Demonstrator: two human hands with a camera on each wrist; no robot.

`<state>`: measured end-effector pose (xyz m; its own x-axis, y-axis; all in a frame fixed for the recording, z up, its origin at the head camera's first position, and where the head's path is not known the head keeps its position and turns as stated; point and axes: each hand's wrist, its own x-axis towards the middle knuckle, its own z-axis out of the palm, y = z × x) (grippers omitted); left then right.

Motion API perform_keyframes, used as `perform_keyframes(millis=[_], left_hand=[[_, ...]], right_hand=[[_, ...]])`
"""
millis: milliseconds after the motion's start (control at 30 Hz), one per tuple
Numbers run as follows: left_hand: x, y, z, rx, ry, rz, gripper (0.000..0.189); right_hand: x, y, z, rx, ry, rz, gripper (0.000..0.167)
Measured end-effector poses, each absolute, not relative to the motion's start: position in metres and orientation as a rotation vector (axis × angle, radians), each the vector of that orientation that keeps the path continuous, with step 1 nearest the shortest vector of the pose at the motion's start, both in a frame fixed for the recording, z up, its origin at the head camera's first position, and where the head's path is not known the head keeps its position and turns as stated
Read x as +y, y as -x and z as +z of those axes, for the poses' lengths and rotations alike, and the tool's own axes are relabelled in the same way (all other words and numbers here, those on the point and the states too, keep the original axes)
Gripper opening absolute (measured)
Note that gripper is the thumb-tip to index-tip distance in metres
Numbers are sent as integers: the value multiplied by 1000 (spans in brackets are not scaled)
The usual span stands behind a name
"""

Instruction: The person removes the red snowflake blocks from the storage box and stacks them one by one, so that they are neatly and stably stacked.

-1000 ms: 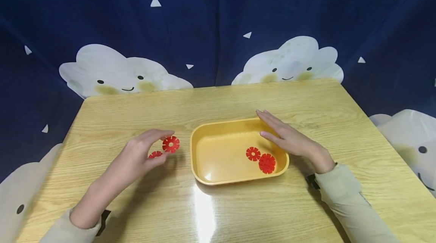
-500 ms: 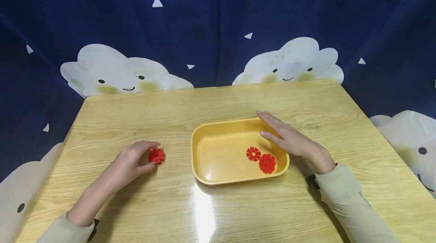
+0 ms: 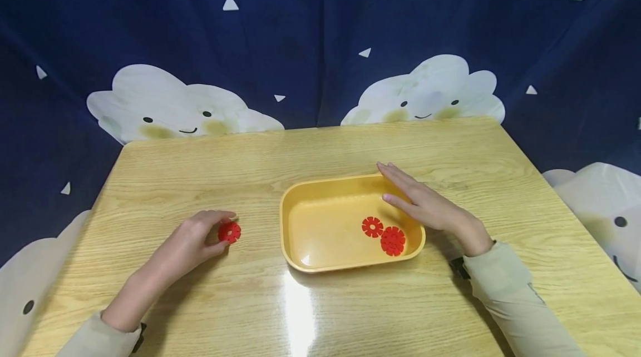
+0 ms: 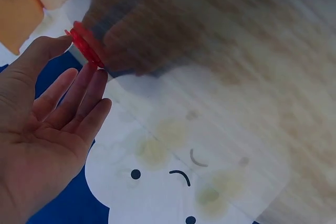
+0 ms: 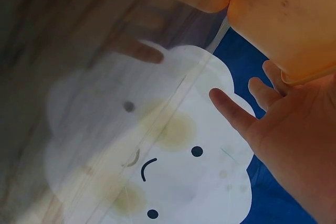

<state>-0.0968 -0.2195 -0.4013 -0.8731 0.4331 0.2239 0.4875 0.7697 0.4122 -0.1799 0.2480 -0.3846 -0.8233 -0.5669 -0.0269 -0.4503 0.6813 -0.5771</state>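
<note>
In the head view, my left hand (image 3: pixel 192 237) is low over the table, left of the tray. Between its thumb and fingers it pinches red notched snowflake discs (image 3: pixel 230 232). The left wrist view shows the red discs (image 4: pixel 85 44) edge-on, seemingly more than one layer, close to the tabletop. My right hand (image 3: pixel 430 204) rests on the right end of the yellow tray (image 3: pixel 328 266), fingers extended across its back rim. In the right wrist view, fingers of that hand (image 5: pixel 294 124) touch the tray's rim (image 5: pixel 310 76).
Inside the tray, toward its right end, lie a single red disc (image 3: pixel 366 228) and a small red stack of discs (image 3: pixel 393 241). The wooden table (image 3: pixel 260 301) backs onto a dark blue curtain (image 3: pixel 300 29) printed with clouds.
My left hand has moved left and down, bringing its red disc onto the one that lay on the table. In the last half second it barely moves. My right hand and the tray stay still.
</note>
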Motion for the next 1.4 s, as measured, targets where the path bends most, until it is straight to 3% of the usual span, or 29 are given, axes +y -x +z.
perform_keyframes(millis=[533,967,1400], left_hand=[[-204,98,-379,-2770,805,-776,48],[-124,113,-350,-2687,1061,-1012,44],[-36,155,-366,-2774,1445,-931,40]], right_hand=[[248,180,-384,2688,806,-843,67],[248,180,-384,2689,826,-845,68],[249,179,-384,2686,806,-836,68]])
